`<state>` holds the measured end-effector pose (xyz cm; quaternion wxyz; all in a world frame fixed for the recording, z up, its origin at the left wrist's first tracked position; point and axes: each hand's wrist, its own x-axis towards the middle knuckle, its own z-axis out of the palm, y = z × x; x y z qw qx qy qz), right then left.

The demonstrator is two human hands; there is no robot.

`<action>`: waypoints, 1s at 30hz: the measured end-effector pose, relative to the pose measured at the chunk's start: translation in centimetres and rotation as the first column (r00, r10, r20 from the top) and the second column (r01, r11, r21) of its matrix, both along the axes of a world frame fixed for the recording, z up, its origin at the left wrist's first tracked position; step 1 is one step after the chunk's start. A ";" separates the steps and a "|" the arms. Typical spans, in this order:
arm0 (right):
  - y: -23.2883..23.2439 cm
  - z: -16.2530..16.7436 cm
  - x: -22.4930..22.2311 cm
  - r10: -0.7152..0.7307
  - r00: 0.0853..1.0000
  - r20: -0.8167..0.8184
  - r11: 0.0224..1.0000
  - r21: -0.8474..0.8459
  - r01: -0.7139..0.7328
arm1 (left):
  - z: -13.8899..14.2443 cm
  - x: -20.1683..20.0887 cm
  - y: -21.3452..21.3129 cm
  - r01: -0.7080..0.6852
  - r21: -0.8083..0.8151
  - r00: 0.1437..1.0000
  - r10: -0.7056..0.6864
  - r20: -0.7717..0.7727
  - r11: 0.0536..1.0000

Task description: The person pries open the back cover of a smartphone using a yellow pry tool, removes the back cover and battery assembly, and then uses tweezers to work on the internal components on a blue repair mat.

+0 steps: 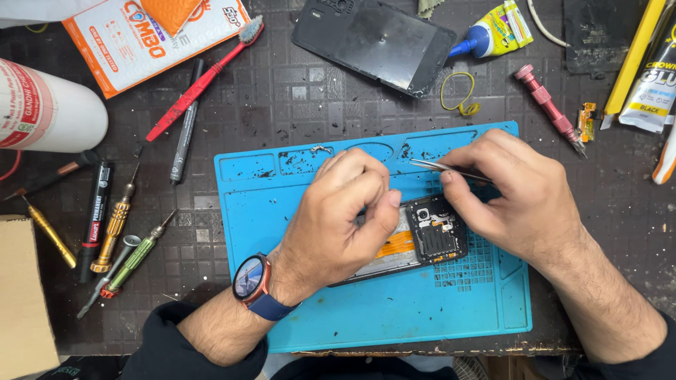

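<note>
On the blue mat (366, 309) in the middle of the tabletop (282, 98) lies an opened phone (429, 236), its back off, showing a black board and an orange ribbon inside. The left hand (338, 218) rests over the phone's left part, fingers curled and thumb pressed to the forefinger just above the frame; whether it pinches anything there cannot be told. A watch (251, 278) with a blue strap sits on that wrist. The right hand (517, 193) is closed around thin metal tweezers (440, 167), whose tips point left above the phone's upper edge.

Beyond the mat, a black back cover (373, 42) lies near the top edge, with a yellow rubber band (459, 95) and a small glue bottle (493, 32) just to its right. A pink-handled screwdriver (549, 105) lies right of the mat. To the left are a red toothbrush (204, 81), a black pen (186, 123), a marker (95, 218), and several small screwdrivers (116, 225). A white cylinder (49, 105) and an orange-and-white packet (155, 39) sit at the upper left, and a cardboard box (24, 295) at the lower left.
</note>
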<state>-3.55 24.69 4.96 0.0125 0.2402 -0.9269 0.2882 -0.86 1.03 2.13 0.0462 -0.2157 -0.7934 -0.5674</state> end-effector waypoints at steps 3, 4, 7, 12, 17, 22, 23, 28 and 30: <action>0.3 -0.2 0.0 -0.018 1.000 -0.010 0.999 -0.030 0.018 | 0.2 0.1 0.4 -0.034 0.026 0.999 0.034 0.003 0.999; 0.4 -0.2 0.0 -0.031 0.999 -0.017 0.999 -0.037 0.031 | 0.2 0.2 0.5 -0.038 0.030 0.999 0.038 -0.001 0.999; 0.7 -0.4 -0.2 -0.107 0.994 -0.014 0.994 -0.023 0.106 | 0.2 0.1 0.8 -0.052 0.026 0.998 0.053 -0.030 0.998; 1.4 -0.8 0.0 -0.189 0.982 -0.016 0.982 -0.018 0.189 | 0.2 0.1 1.0 -0.053 0.008 0.998 0.053 -0.032 0.999; 1.6 -1.2 -0.1 -0.164 0.983 -0.086 0.985 -0.075 0.158 | 0.4 0.1 0.9 -0.050 0.011 0.999 0.050 0.000 0.999; 1.5 -0.6 -0.6 -0.164 0.979 -0.123 0.983 -0.108 0.151 | 0.3 -0.1 0.8 -0.023 -0.015 0.999 0.023 -0.022 1.000; 1.5 -0.5 -0.6 -0.170 0.979 -0.115 0.982 -0.107 0.158 | 0.2 -0.1 0.7 -0.017 -0.018 0.999 0.016 -0.033 1.000; 0.6 0.2 -0.5 -0.147 0.975 -0.169 0.988 -0.081 0.135 | -0.1 0.0 0.2 0.017 -0.045 0.998 -0.020 -0.065 0.999; 0.4 0.3 -0.4 -0.143 0.976 -0.167 0.988 -0.082 0.131 | -0.2 -0.1 0.2 0.033 -0.070 0.993 -0.041 -0.108 0.997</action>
